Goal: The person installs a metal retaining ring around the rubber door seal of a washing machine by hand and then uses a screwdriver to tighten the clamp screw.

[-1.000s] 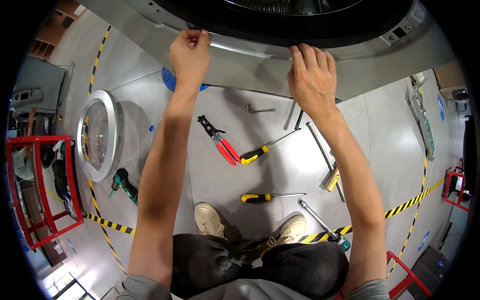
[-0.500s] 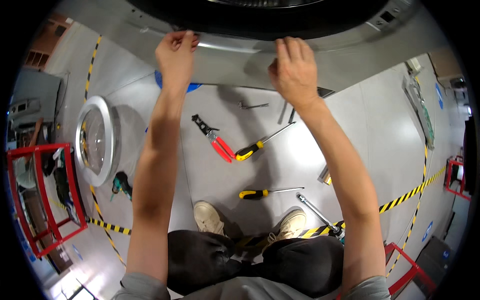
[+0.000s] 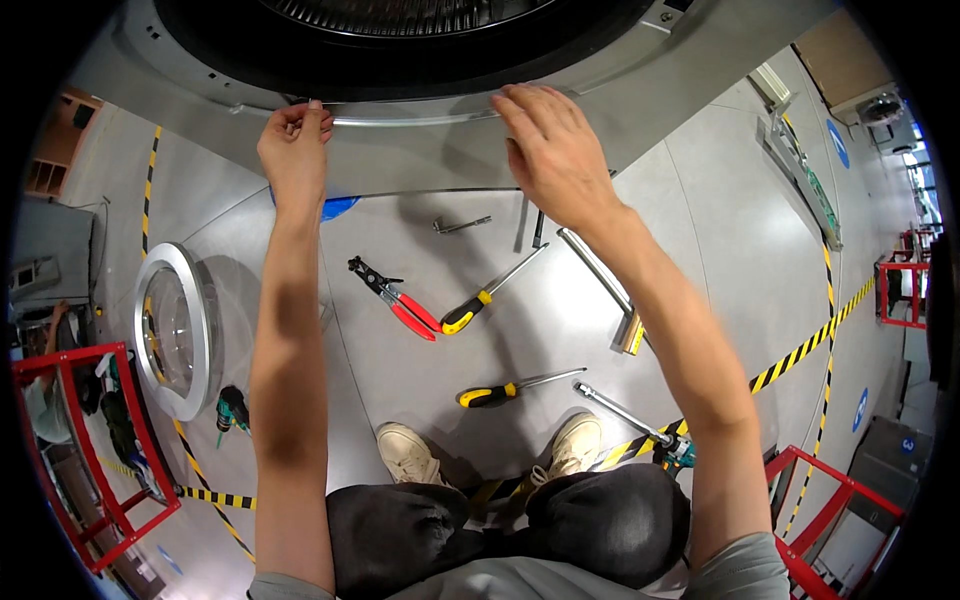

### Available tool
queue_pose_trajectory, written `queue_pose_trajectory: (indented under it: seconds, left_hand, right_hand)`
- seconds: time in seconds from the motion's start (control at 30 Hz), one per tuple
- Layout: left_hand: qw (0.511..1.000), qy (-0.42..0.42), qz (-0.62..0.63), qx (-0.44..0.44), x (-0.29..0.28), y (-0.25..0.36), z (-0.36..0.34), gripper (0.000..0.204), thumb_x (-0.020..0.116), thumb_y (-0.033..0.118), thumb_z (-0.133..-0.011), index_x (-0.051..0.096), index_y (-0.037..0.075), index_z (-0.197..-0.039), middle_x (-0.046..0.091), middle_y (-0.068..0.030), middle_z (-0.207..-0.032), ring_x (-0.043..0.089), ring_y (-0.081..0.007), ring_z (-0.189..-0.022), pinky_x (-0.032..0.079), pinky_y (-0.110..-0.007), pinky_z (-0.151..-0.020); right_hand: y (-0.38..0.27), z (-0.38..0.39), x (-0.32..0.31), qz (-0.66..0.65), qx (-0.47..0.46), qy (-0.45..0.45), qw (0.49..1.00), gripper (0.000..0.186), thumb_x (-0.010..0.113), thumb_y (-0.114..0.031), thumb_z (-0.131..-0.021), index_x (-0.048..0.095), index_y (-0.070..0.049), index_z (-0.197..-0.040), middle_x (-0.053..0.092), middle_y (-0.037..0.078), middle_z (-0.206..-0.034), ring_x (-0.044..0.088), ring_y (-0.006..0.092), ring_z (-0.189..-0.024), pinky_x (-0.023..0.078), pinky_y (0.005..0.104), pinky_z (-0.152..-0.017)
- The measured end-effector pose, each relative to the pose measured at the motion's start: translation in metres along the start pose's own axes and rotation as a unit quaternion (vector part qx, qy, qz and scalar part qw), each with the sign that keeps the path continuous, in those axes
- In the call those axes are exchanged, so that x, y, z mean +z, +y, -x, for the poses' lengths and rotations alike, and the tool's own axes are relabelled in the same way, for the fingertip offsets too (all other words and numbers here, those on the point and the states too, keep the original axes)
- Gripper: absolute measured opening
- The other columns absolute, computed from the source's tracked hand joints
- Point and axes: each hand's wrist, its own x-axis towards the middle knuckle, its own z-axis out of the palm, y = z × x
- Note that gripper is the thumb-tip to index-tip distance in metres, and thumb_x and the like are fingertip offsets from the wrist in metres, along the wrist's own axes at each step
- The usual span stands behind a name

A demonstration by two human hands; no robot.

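A grey washing machine front panel [image 3: 420, 160] spans the top of the view, its round opening edged by a black rubber door gasket [image 3: 400, 95] around the metal drum [image 3: 400, 12]. My left hand [image 3: 295, 150] is closed in a pinch at the gasket's lower left edge; whatever lies between thumb and fingertips is too small to make out. Over the lower right edge of the gasket lies my right hand [image 3: 555, 150], palm down, fingers stretched out and thumb apart. Its fingertips rest where gasket and panel meet. A thin line runs along that edge between both hands.
On the floor lie red-handled pliers [image 3: 400, 300], two yellow-black screwdrivers [image 3: 465, 313] and a ratchet wrench [image 3: 625, 413]. A round door [image 3: 200, 330] and a cordless drill [image 3: 232, 412] are at left. Red frames [image 3: 75, 360] stand beyond striped floor tape [image 3: 800, 355].
The view has shifted, bringing more of the drum and gasket in. My right hand's fingers have stretched out flatter along the gasket edge. The left hand keeps its pinch.
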Motion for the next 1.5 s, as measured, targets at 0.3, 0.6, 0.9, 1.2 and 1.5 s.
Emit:
queue_pose_trajectory:
  seconds: [0.3, 0.6, 0.9, 1.2, 1.5]
  left_hand:
    - [1.0, -0.003, -0.005, 0.001, 0.0, 0.0, 0.0, 0.019, 0.065, 0.012, -0.094, 0.059, -0.006, -0.098, 0.065, -0.0109, -0.089, 0.065, -0.0146, -0.081, 0.054, -0.024, -0.073]
    - [1.0, -0.005, 0.004, 0.007, -0.003, -0.004, -0.003, 0.02, 0.065, 0.012, -0.094, 0.06, -0.006, -0.099, 0.066, -0.0118, -0.09, 0.065, -0.0152, -0.081, 0.054, -0.024, -0.073]
    - [1.0, -0.013, -0.003, 0.001, -0.003, -0.002, -0.004, 0.018, 0.066, 0.013, -0.093, 0.061, -0.003, -0.1, 0.066, -0.0092, -0.09, 0.066, -0.0141, -0.081, 0.055, -0.023, -0.071]
    - [1.0, -0.009, -0.016, -0.016, -0.005, 0.005, -0.003, 0.021, 0.065, 0.012, -0.093, 0.062, -0.007, -0.1, 0.067, -0.0108, -0.088, 0.065, -0.0141, -0.081, 0.055, -0.024, -0.071]
    - [0.998, -0.028, -0.016, -0.045, -0.003, 0.006, -0.007, 0.019, 0.065, 0.014, -0.094, 0.063, -0.003, -0.102, 0.066, -0.0083, -0.091, 0.065, -0.0129, -0.082, 0.055, -0.024, -0.072]
  right_hand:
    - [0.008, -0.022, 0.013, -0.44, 0.558, -0.062, 0.701, 0.022, 0.066, -0.016, -0.091, 0.069, 0.005, -0.094, 0.072, 0.01, -0.08, 0.067, 0.0153, -0.072, 0.054, 0.0289, -0.071]
    - [0.003, -0.024, 0.02, -0.498, 0.56, -0.024, 0.662, 0.021, 0.062, -0.011, -0.093, 0.068, 0.009, -0.094, 0.072, 0.011, -0.082, 0.069, 0.0156, -0.071, 0.057, 0.0271, -0.069]
    - [-0.007, -0.04, 0.013, -0.499, 0.598, -0.01, 0.627, 0.014, 0.056, -0.002, -0.093, 0.064, 0.01, -0.093, 0.069, 0.015, -0.084, 0.068, 0.0206, -0.074, 0.059, 0.0306, -0.073]
    - [-0.019, -0.057, 0.011, -0.45, 0.664, -0.003, 0.597, 0.014, 0.055, -0.002, -0.09, 0.064, 0.009, -0.089, 0.069, 0.015, -0.083, 0.07, 0.0232, -0.074, 0.06, 0.0324, -0.072]
    - [-0.026, -0.052, 0.024, -0.443, 0.661, 0.005, 0.606, 0.018, 0.049, -0.005, -0.097, 0.059, 0.007, -0.087, 0.067, 0.014, -0.078, 0.07, 0.0231, -0.068, 0.06, 0.0315, -0.066]
